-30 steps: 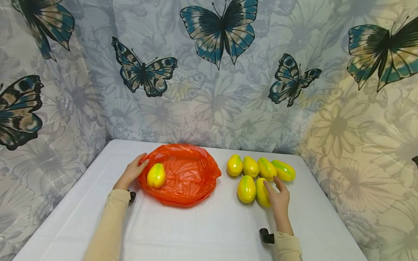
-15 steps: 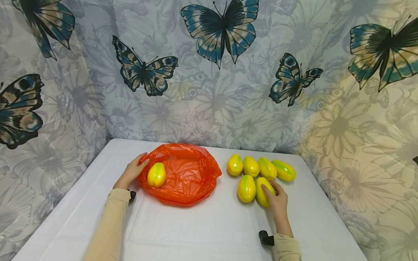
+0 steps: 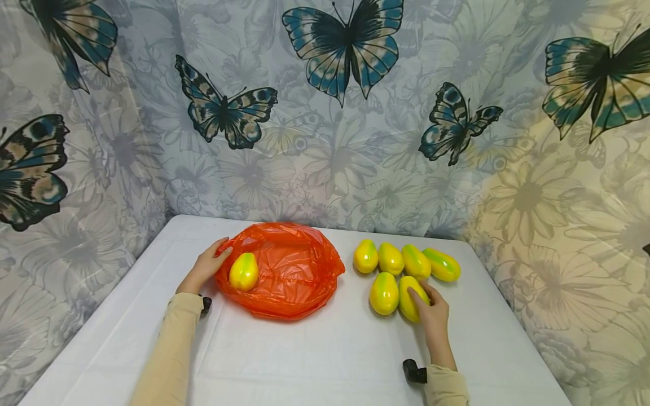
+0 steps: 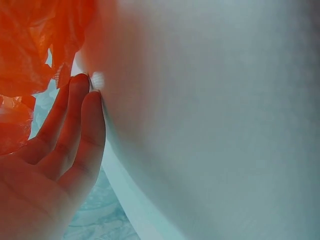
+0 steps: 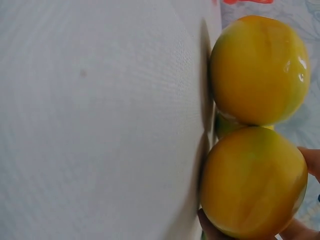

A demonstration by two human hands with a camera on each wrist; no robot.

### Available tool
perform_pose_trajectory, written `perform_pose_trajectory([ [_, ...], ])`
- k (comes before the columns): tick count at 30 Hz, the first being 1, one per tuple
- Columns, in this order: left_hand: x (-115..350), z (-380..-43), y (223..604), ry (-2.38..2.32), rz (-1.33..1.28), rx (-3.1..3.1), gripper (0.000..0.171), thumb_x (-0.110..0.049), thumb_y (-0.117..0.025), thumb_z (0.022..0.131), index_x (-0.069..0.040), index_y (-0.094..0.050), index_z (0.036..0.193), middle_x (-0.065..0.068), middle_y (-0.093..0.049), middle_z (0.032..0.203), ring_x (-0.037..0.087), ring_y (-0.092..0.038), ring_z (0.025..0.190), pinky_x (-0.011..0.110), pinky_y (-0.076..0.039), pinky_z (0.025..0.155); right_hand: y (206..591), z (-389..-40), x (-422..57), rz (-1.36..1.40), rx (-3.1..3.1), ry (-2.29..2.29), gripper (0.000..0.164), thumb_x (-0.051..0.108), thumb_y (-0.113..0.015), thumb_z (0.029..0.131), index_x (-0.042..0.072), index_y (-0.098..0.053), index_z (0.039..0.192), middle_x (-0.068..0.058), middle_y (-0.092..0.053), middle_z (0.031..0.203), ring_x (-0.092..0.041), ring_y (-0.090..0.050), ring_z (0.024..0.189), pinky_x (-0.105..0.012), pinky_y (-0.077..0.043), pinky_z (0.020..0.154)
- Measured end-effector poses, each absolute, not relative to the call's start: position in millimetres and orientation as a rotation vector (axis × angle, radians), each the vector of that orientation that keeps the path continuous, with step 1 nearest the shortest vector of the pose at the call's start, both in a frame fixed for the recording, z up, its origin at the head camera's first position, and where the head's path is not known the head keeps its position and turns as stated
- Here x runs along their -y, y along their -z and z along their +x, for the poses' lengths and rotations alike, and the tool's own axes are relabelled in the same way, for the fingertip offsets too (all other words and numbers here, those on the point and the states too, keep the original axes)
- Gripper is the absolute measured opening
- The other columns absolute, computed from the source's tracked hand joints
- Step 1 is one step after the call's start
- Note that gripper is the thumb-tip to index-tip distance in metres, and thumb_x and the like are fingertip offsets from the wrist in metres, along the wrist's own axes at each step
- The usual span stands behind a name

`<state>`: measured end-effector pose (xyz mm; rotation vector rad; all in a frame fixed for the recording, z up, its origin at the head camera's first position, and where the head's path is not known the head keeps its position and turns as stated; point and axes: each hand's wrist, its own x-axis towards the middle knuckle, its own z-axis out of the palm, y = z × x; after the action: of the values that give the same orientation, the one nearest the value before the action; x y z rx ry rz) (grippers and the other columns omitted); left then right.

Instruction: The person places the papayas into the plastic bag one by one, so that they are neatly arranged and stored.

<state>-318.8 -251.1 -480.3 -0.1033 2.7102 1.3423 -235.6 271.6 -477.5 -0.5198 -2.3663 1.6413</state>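
Note:
A red plastic bag lies spread on the table, its mouth facing up. One yellow-green papaya sits inside it at the left. My left hand rests against the bag's left rim; in the left wrist view its fingers are nearly straight beside the red plastic, and the thumb is out of sight there. On the right, my right hand grips a papaya in the front row, thumb on the near side and fingers round the far side. In the right wrist view this papaya touches its neighbour.
Left of the gripped fruit lies another papaya. Behind them several more papayas form a row near the back edge. The white-covered table meets a butterfly-patterned cloth backdrop at the back and sides.
My right hand has moved slightly down and left onto the front-right papaya, and its fingers have closed round it. The left hand and the bag have stayed in place.

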Motion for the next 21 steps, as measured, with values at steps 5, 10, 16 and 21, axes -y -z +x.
perform_pose_trajectory([
  [5,251,-319,481,-1.341,-0.102,-2.713,0.067,-0.047,-0.036,0.104,-0.012,-0.016,0.157,0.025,-0.021,0.159,0.048,-0.022,0.145,0.065,-0.02,0.116,475,-234,-271,-0.54,2.341,-1.634,0.063,0.036,-0.061,0.096,0.003,-0.043,0.146,-0.021,-0.041,0.151,-0.033,-0.036,0.138,-0.045,-0.03,0.115],
  [10,251,-319,481,-1.345,-0.102,-2.718,0.066,-0.047,-0.037,0.104,-0.012,-0.017,0.157,0.026,-0.022,0.159,0.047,-0.023,0.144,0.064,-0.021,0.116,469,-232,-271,-0.568,2.272,-1.625,0.059,0.036,-0.062,0.095,0.005,-0.047,0.144,-0.018,-0.046,0.147,-0.026,-0.041,0.13,-0.027,-0.035,0.102],
  [16,250,-318,480,-1.337,-0.107,-2.714,0.067,-0.048,-0.036,0.104,-0.012,-0.016,0.157,0.026,-0.021,0.159,0.048,-0.023,0.144,0.065,-0.021,0.116,460,-234,-271,-0.616,2.223,-1.613,0.063,0.042,-0.061,0.094,0.009,-0.046,0.145,-0.016,-0.045,0.149,-0.024,-0.04,0.126,-0.028,-0.037,0.102],
  [21,250,-318,479,-1.342,-0.113,-2.703,0.068,-0.05,-0.035,0.103,-0.013,-0.015,0.157,0.025,-0.021,0.159,0.048,-0.022,0.144,0.065,-0.021,0.116,451,-235,-269,-0.635,2.135,-1.624,0.062,0.042,-0.061,0.094,0.012,-0.046,0.146,-0.012,-0.047,0.148,-0.021,-0.041,0.125,-0.034,-0.037,0.109],
])
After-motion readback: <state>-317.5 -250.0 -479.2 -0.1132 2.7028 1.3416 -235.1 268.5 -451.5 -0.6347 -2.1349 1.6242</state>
